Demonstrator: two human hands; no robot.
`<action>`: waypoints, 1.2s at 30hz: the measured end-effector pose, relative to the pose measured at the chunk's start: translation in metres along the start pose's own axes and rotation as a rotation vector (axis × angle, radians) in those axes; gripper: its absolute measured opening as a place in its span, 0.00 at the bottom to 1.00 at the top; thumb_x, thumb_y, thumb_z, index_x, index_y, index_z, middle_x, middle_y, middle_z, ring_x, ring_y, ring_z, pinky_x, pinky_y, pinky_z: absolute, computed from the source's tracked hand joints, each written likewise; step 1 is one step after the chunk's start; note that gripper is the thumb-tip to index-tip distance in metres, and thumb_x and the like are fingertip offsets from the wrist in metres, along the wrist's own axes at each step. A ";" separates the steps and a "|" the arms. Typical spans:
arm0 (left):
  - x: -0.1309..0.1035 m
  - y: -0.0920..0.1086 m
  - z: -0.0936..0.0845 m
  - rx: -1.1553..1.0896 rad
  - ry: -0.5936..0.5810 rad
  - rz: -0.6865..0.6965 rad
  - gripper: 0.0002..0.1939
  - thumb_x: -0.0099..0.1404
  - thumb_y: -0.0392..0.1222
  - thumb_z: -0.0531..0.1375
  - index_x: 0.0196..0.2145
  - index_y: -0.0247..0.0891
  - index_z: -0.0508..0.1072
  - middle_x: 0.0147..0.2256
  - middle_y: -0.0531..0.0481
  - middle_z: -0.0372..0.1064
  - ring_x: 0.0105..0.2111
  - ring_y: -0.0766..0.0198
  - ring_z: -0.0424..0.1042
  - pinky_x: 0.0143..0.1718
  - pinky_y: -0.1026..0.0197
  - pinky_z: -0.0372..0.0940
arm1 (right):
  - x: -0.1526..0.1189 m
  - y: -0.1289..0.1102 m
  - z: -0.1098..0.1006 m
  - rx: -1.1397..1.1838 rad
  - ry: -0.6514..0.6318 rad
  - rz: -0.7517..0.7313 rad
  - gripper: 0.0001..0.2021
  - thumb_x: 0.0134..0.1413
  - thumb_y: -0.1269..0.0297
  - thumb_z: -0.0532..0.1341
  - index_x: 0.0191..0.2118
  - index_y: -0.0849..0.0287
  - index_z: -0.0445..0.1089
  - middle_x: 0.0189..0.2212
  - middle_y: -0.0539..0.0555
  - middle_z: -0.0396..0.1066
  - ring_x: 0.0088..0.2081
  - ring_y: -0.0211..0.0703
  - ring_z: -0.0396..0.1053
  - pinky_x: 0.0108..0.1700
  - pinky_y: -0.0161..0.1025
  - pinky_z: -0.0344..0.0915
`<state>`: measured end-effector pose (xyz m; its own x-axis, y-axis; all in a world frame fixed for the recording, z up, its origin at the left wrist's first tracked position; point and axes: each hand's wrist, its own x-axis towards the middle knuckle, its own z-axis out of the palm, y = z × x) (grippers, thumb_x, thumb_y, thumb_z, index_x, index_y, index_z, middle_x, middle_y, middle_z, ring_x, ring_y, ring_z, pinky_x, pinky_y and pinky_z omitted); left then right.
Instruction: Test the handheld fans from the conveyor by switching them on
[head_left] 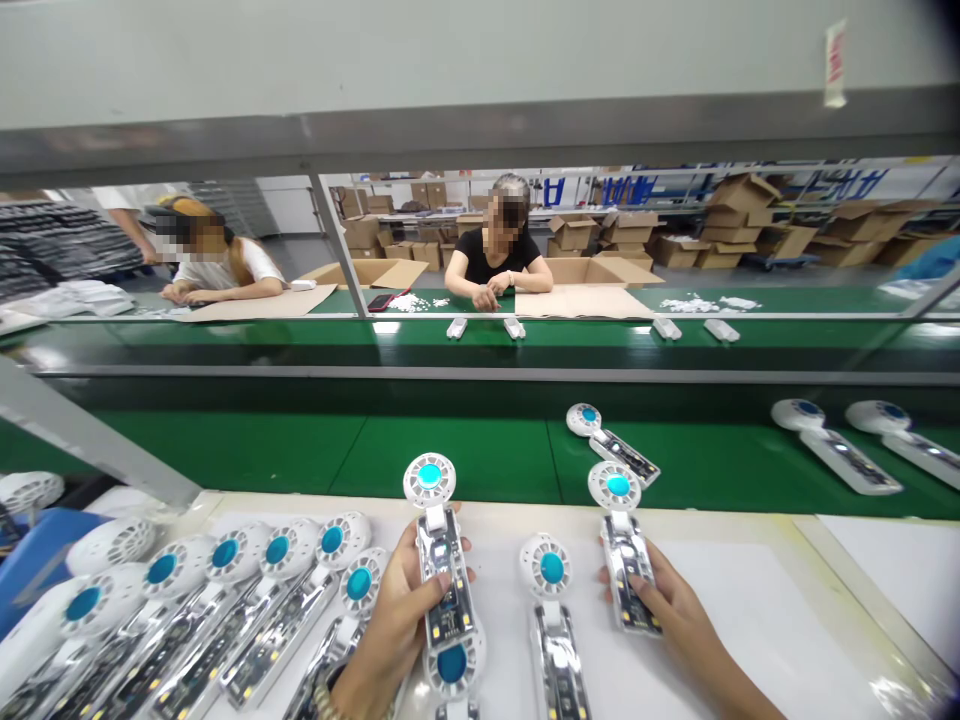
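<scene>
My left hand (401, 600) is closed around the handle of a small fan-like unit (442, 560), with the thumb on its exposed circuit board. Its white, vented round head has a blue centre and points away from me. A matching unit (619, 530) is held in my right hand (675, 600), thumb pressed on its board. Between my hands another unit (553, 575) lies on the white worktop (735, 590). One more unit (452, 662) is partly hidden below the unit in my left hand. To the left, several such units (277, 550) lie side by side.
Beyond the worktop runs a green conveyor belt (480, 440), with a unit (615, 450) just past my right hand and two more farther right. Small white parts (517, 327) sit across the line, where co-workers sit. A blue bin (45, 560) stands left. A grey beam (480, 90) crosses overhead.
</scene>
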<state>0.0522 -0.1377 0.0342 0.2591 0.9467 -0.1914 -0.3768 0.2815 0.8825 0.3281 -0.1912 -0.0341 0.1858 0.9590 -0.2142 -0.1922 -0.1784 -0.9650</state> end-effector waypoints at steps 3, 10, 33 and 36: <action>-0.001 0.002 0.001 -0.003 0.003 -0.003 0.37 0.47 0.41 0.65 0.54 0.41 0.57 0.39 0.44 0.69 0.29 0.63 0.70 0.26 0.65 0.63 | -0.001 0.002 0.000 0.021 0.001 -0.001 0.28 0.46 0.49 0.58 0.52 0.56 0.55 0.32 0.56 0.74 0.29 0.48 0.70 0.31 0.42 0.63; -0.001 0.002 0.003 0.014 0.024 0.056 0.38 0.47 0.42 0.65 0.54 0.39 0.56 0.39 0.43 0.69 0.31 0.60 0.70 0.28 0.64 0.63 | 0.000 0.005 0.000 0.066 -0.010 -0.096 0.27 0.43 0.50 0.61 0.49 0.55 0.57 0.30 0.56 0.74 0.28 0.47 0.69 0.31 0.42 0.63; 0.014 -0.057 0.100 0.761 -0.138 0.278 0.16 0.55 0.40 0.57 0.42 0.36 0.70 0.49 0.36 0.61 0.54 0.45 0.53 0.56 0.46 0.43 | -0.046 -0.011 0.001 -0.360 0.042 -0.139 0.29 0.49 0.52 0.58 0.57 0.54 0.56 0.57 0.53 0.57 0.59 0.52 0.52 0.58 0.45 0.52; 0.026 -0.037 0.093 0.804 -0.159 0.378 0.13 0.56 0.41 0.57 0.40 0.38 0.72 0.49 0.39 0.62 0.57 0.46 0.49 0.57 0.47 0.38 | -0.014 -0.016 -0.010 -0.660 -0.005 -0.208 0.23 0.50 0.52 0.57 0.52 0.53 0.64 0.58 0.53 0.56 0.59 0.52 0.52 0.60 0.49 0.48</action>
<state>0.1557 -0.1385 0.0366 0.3869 0.9042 0.1812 0.2579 -0.2947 0.9201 0.3380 -0.2040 -0.0168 0.1501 0.9885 -0.0158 0.4740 -0.0860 -0.8763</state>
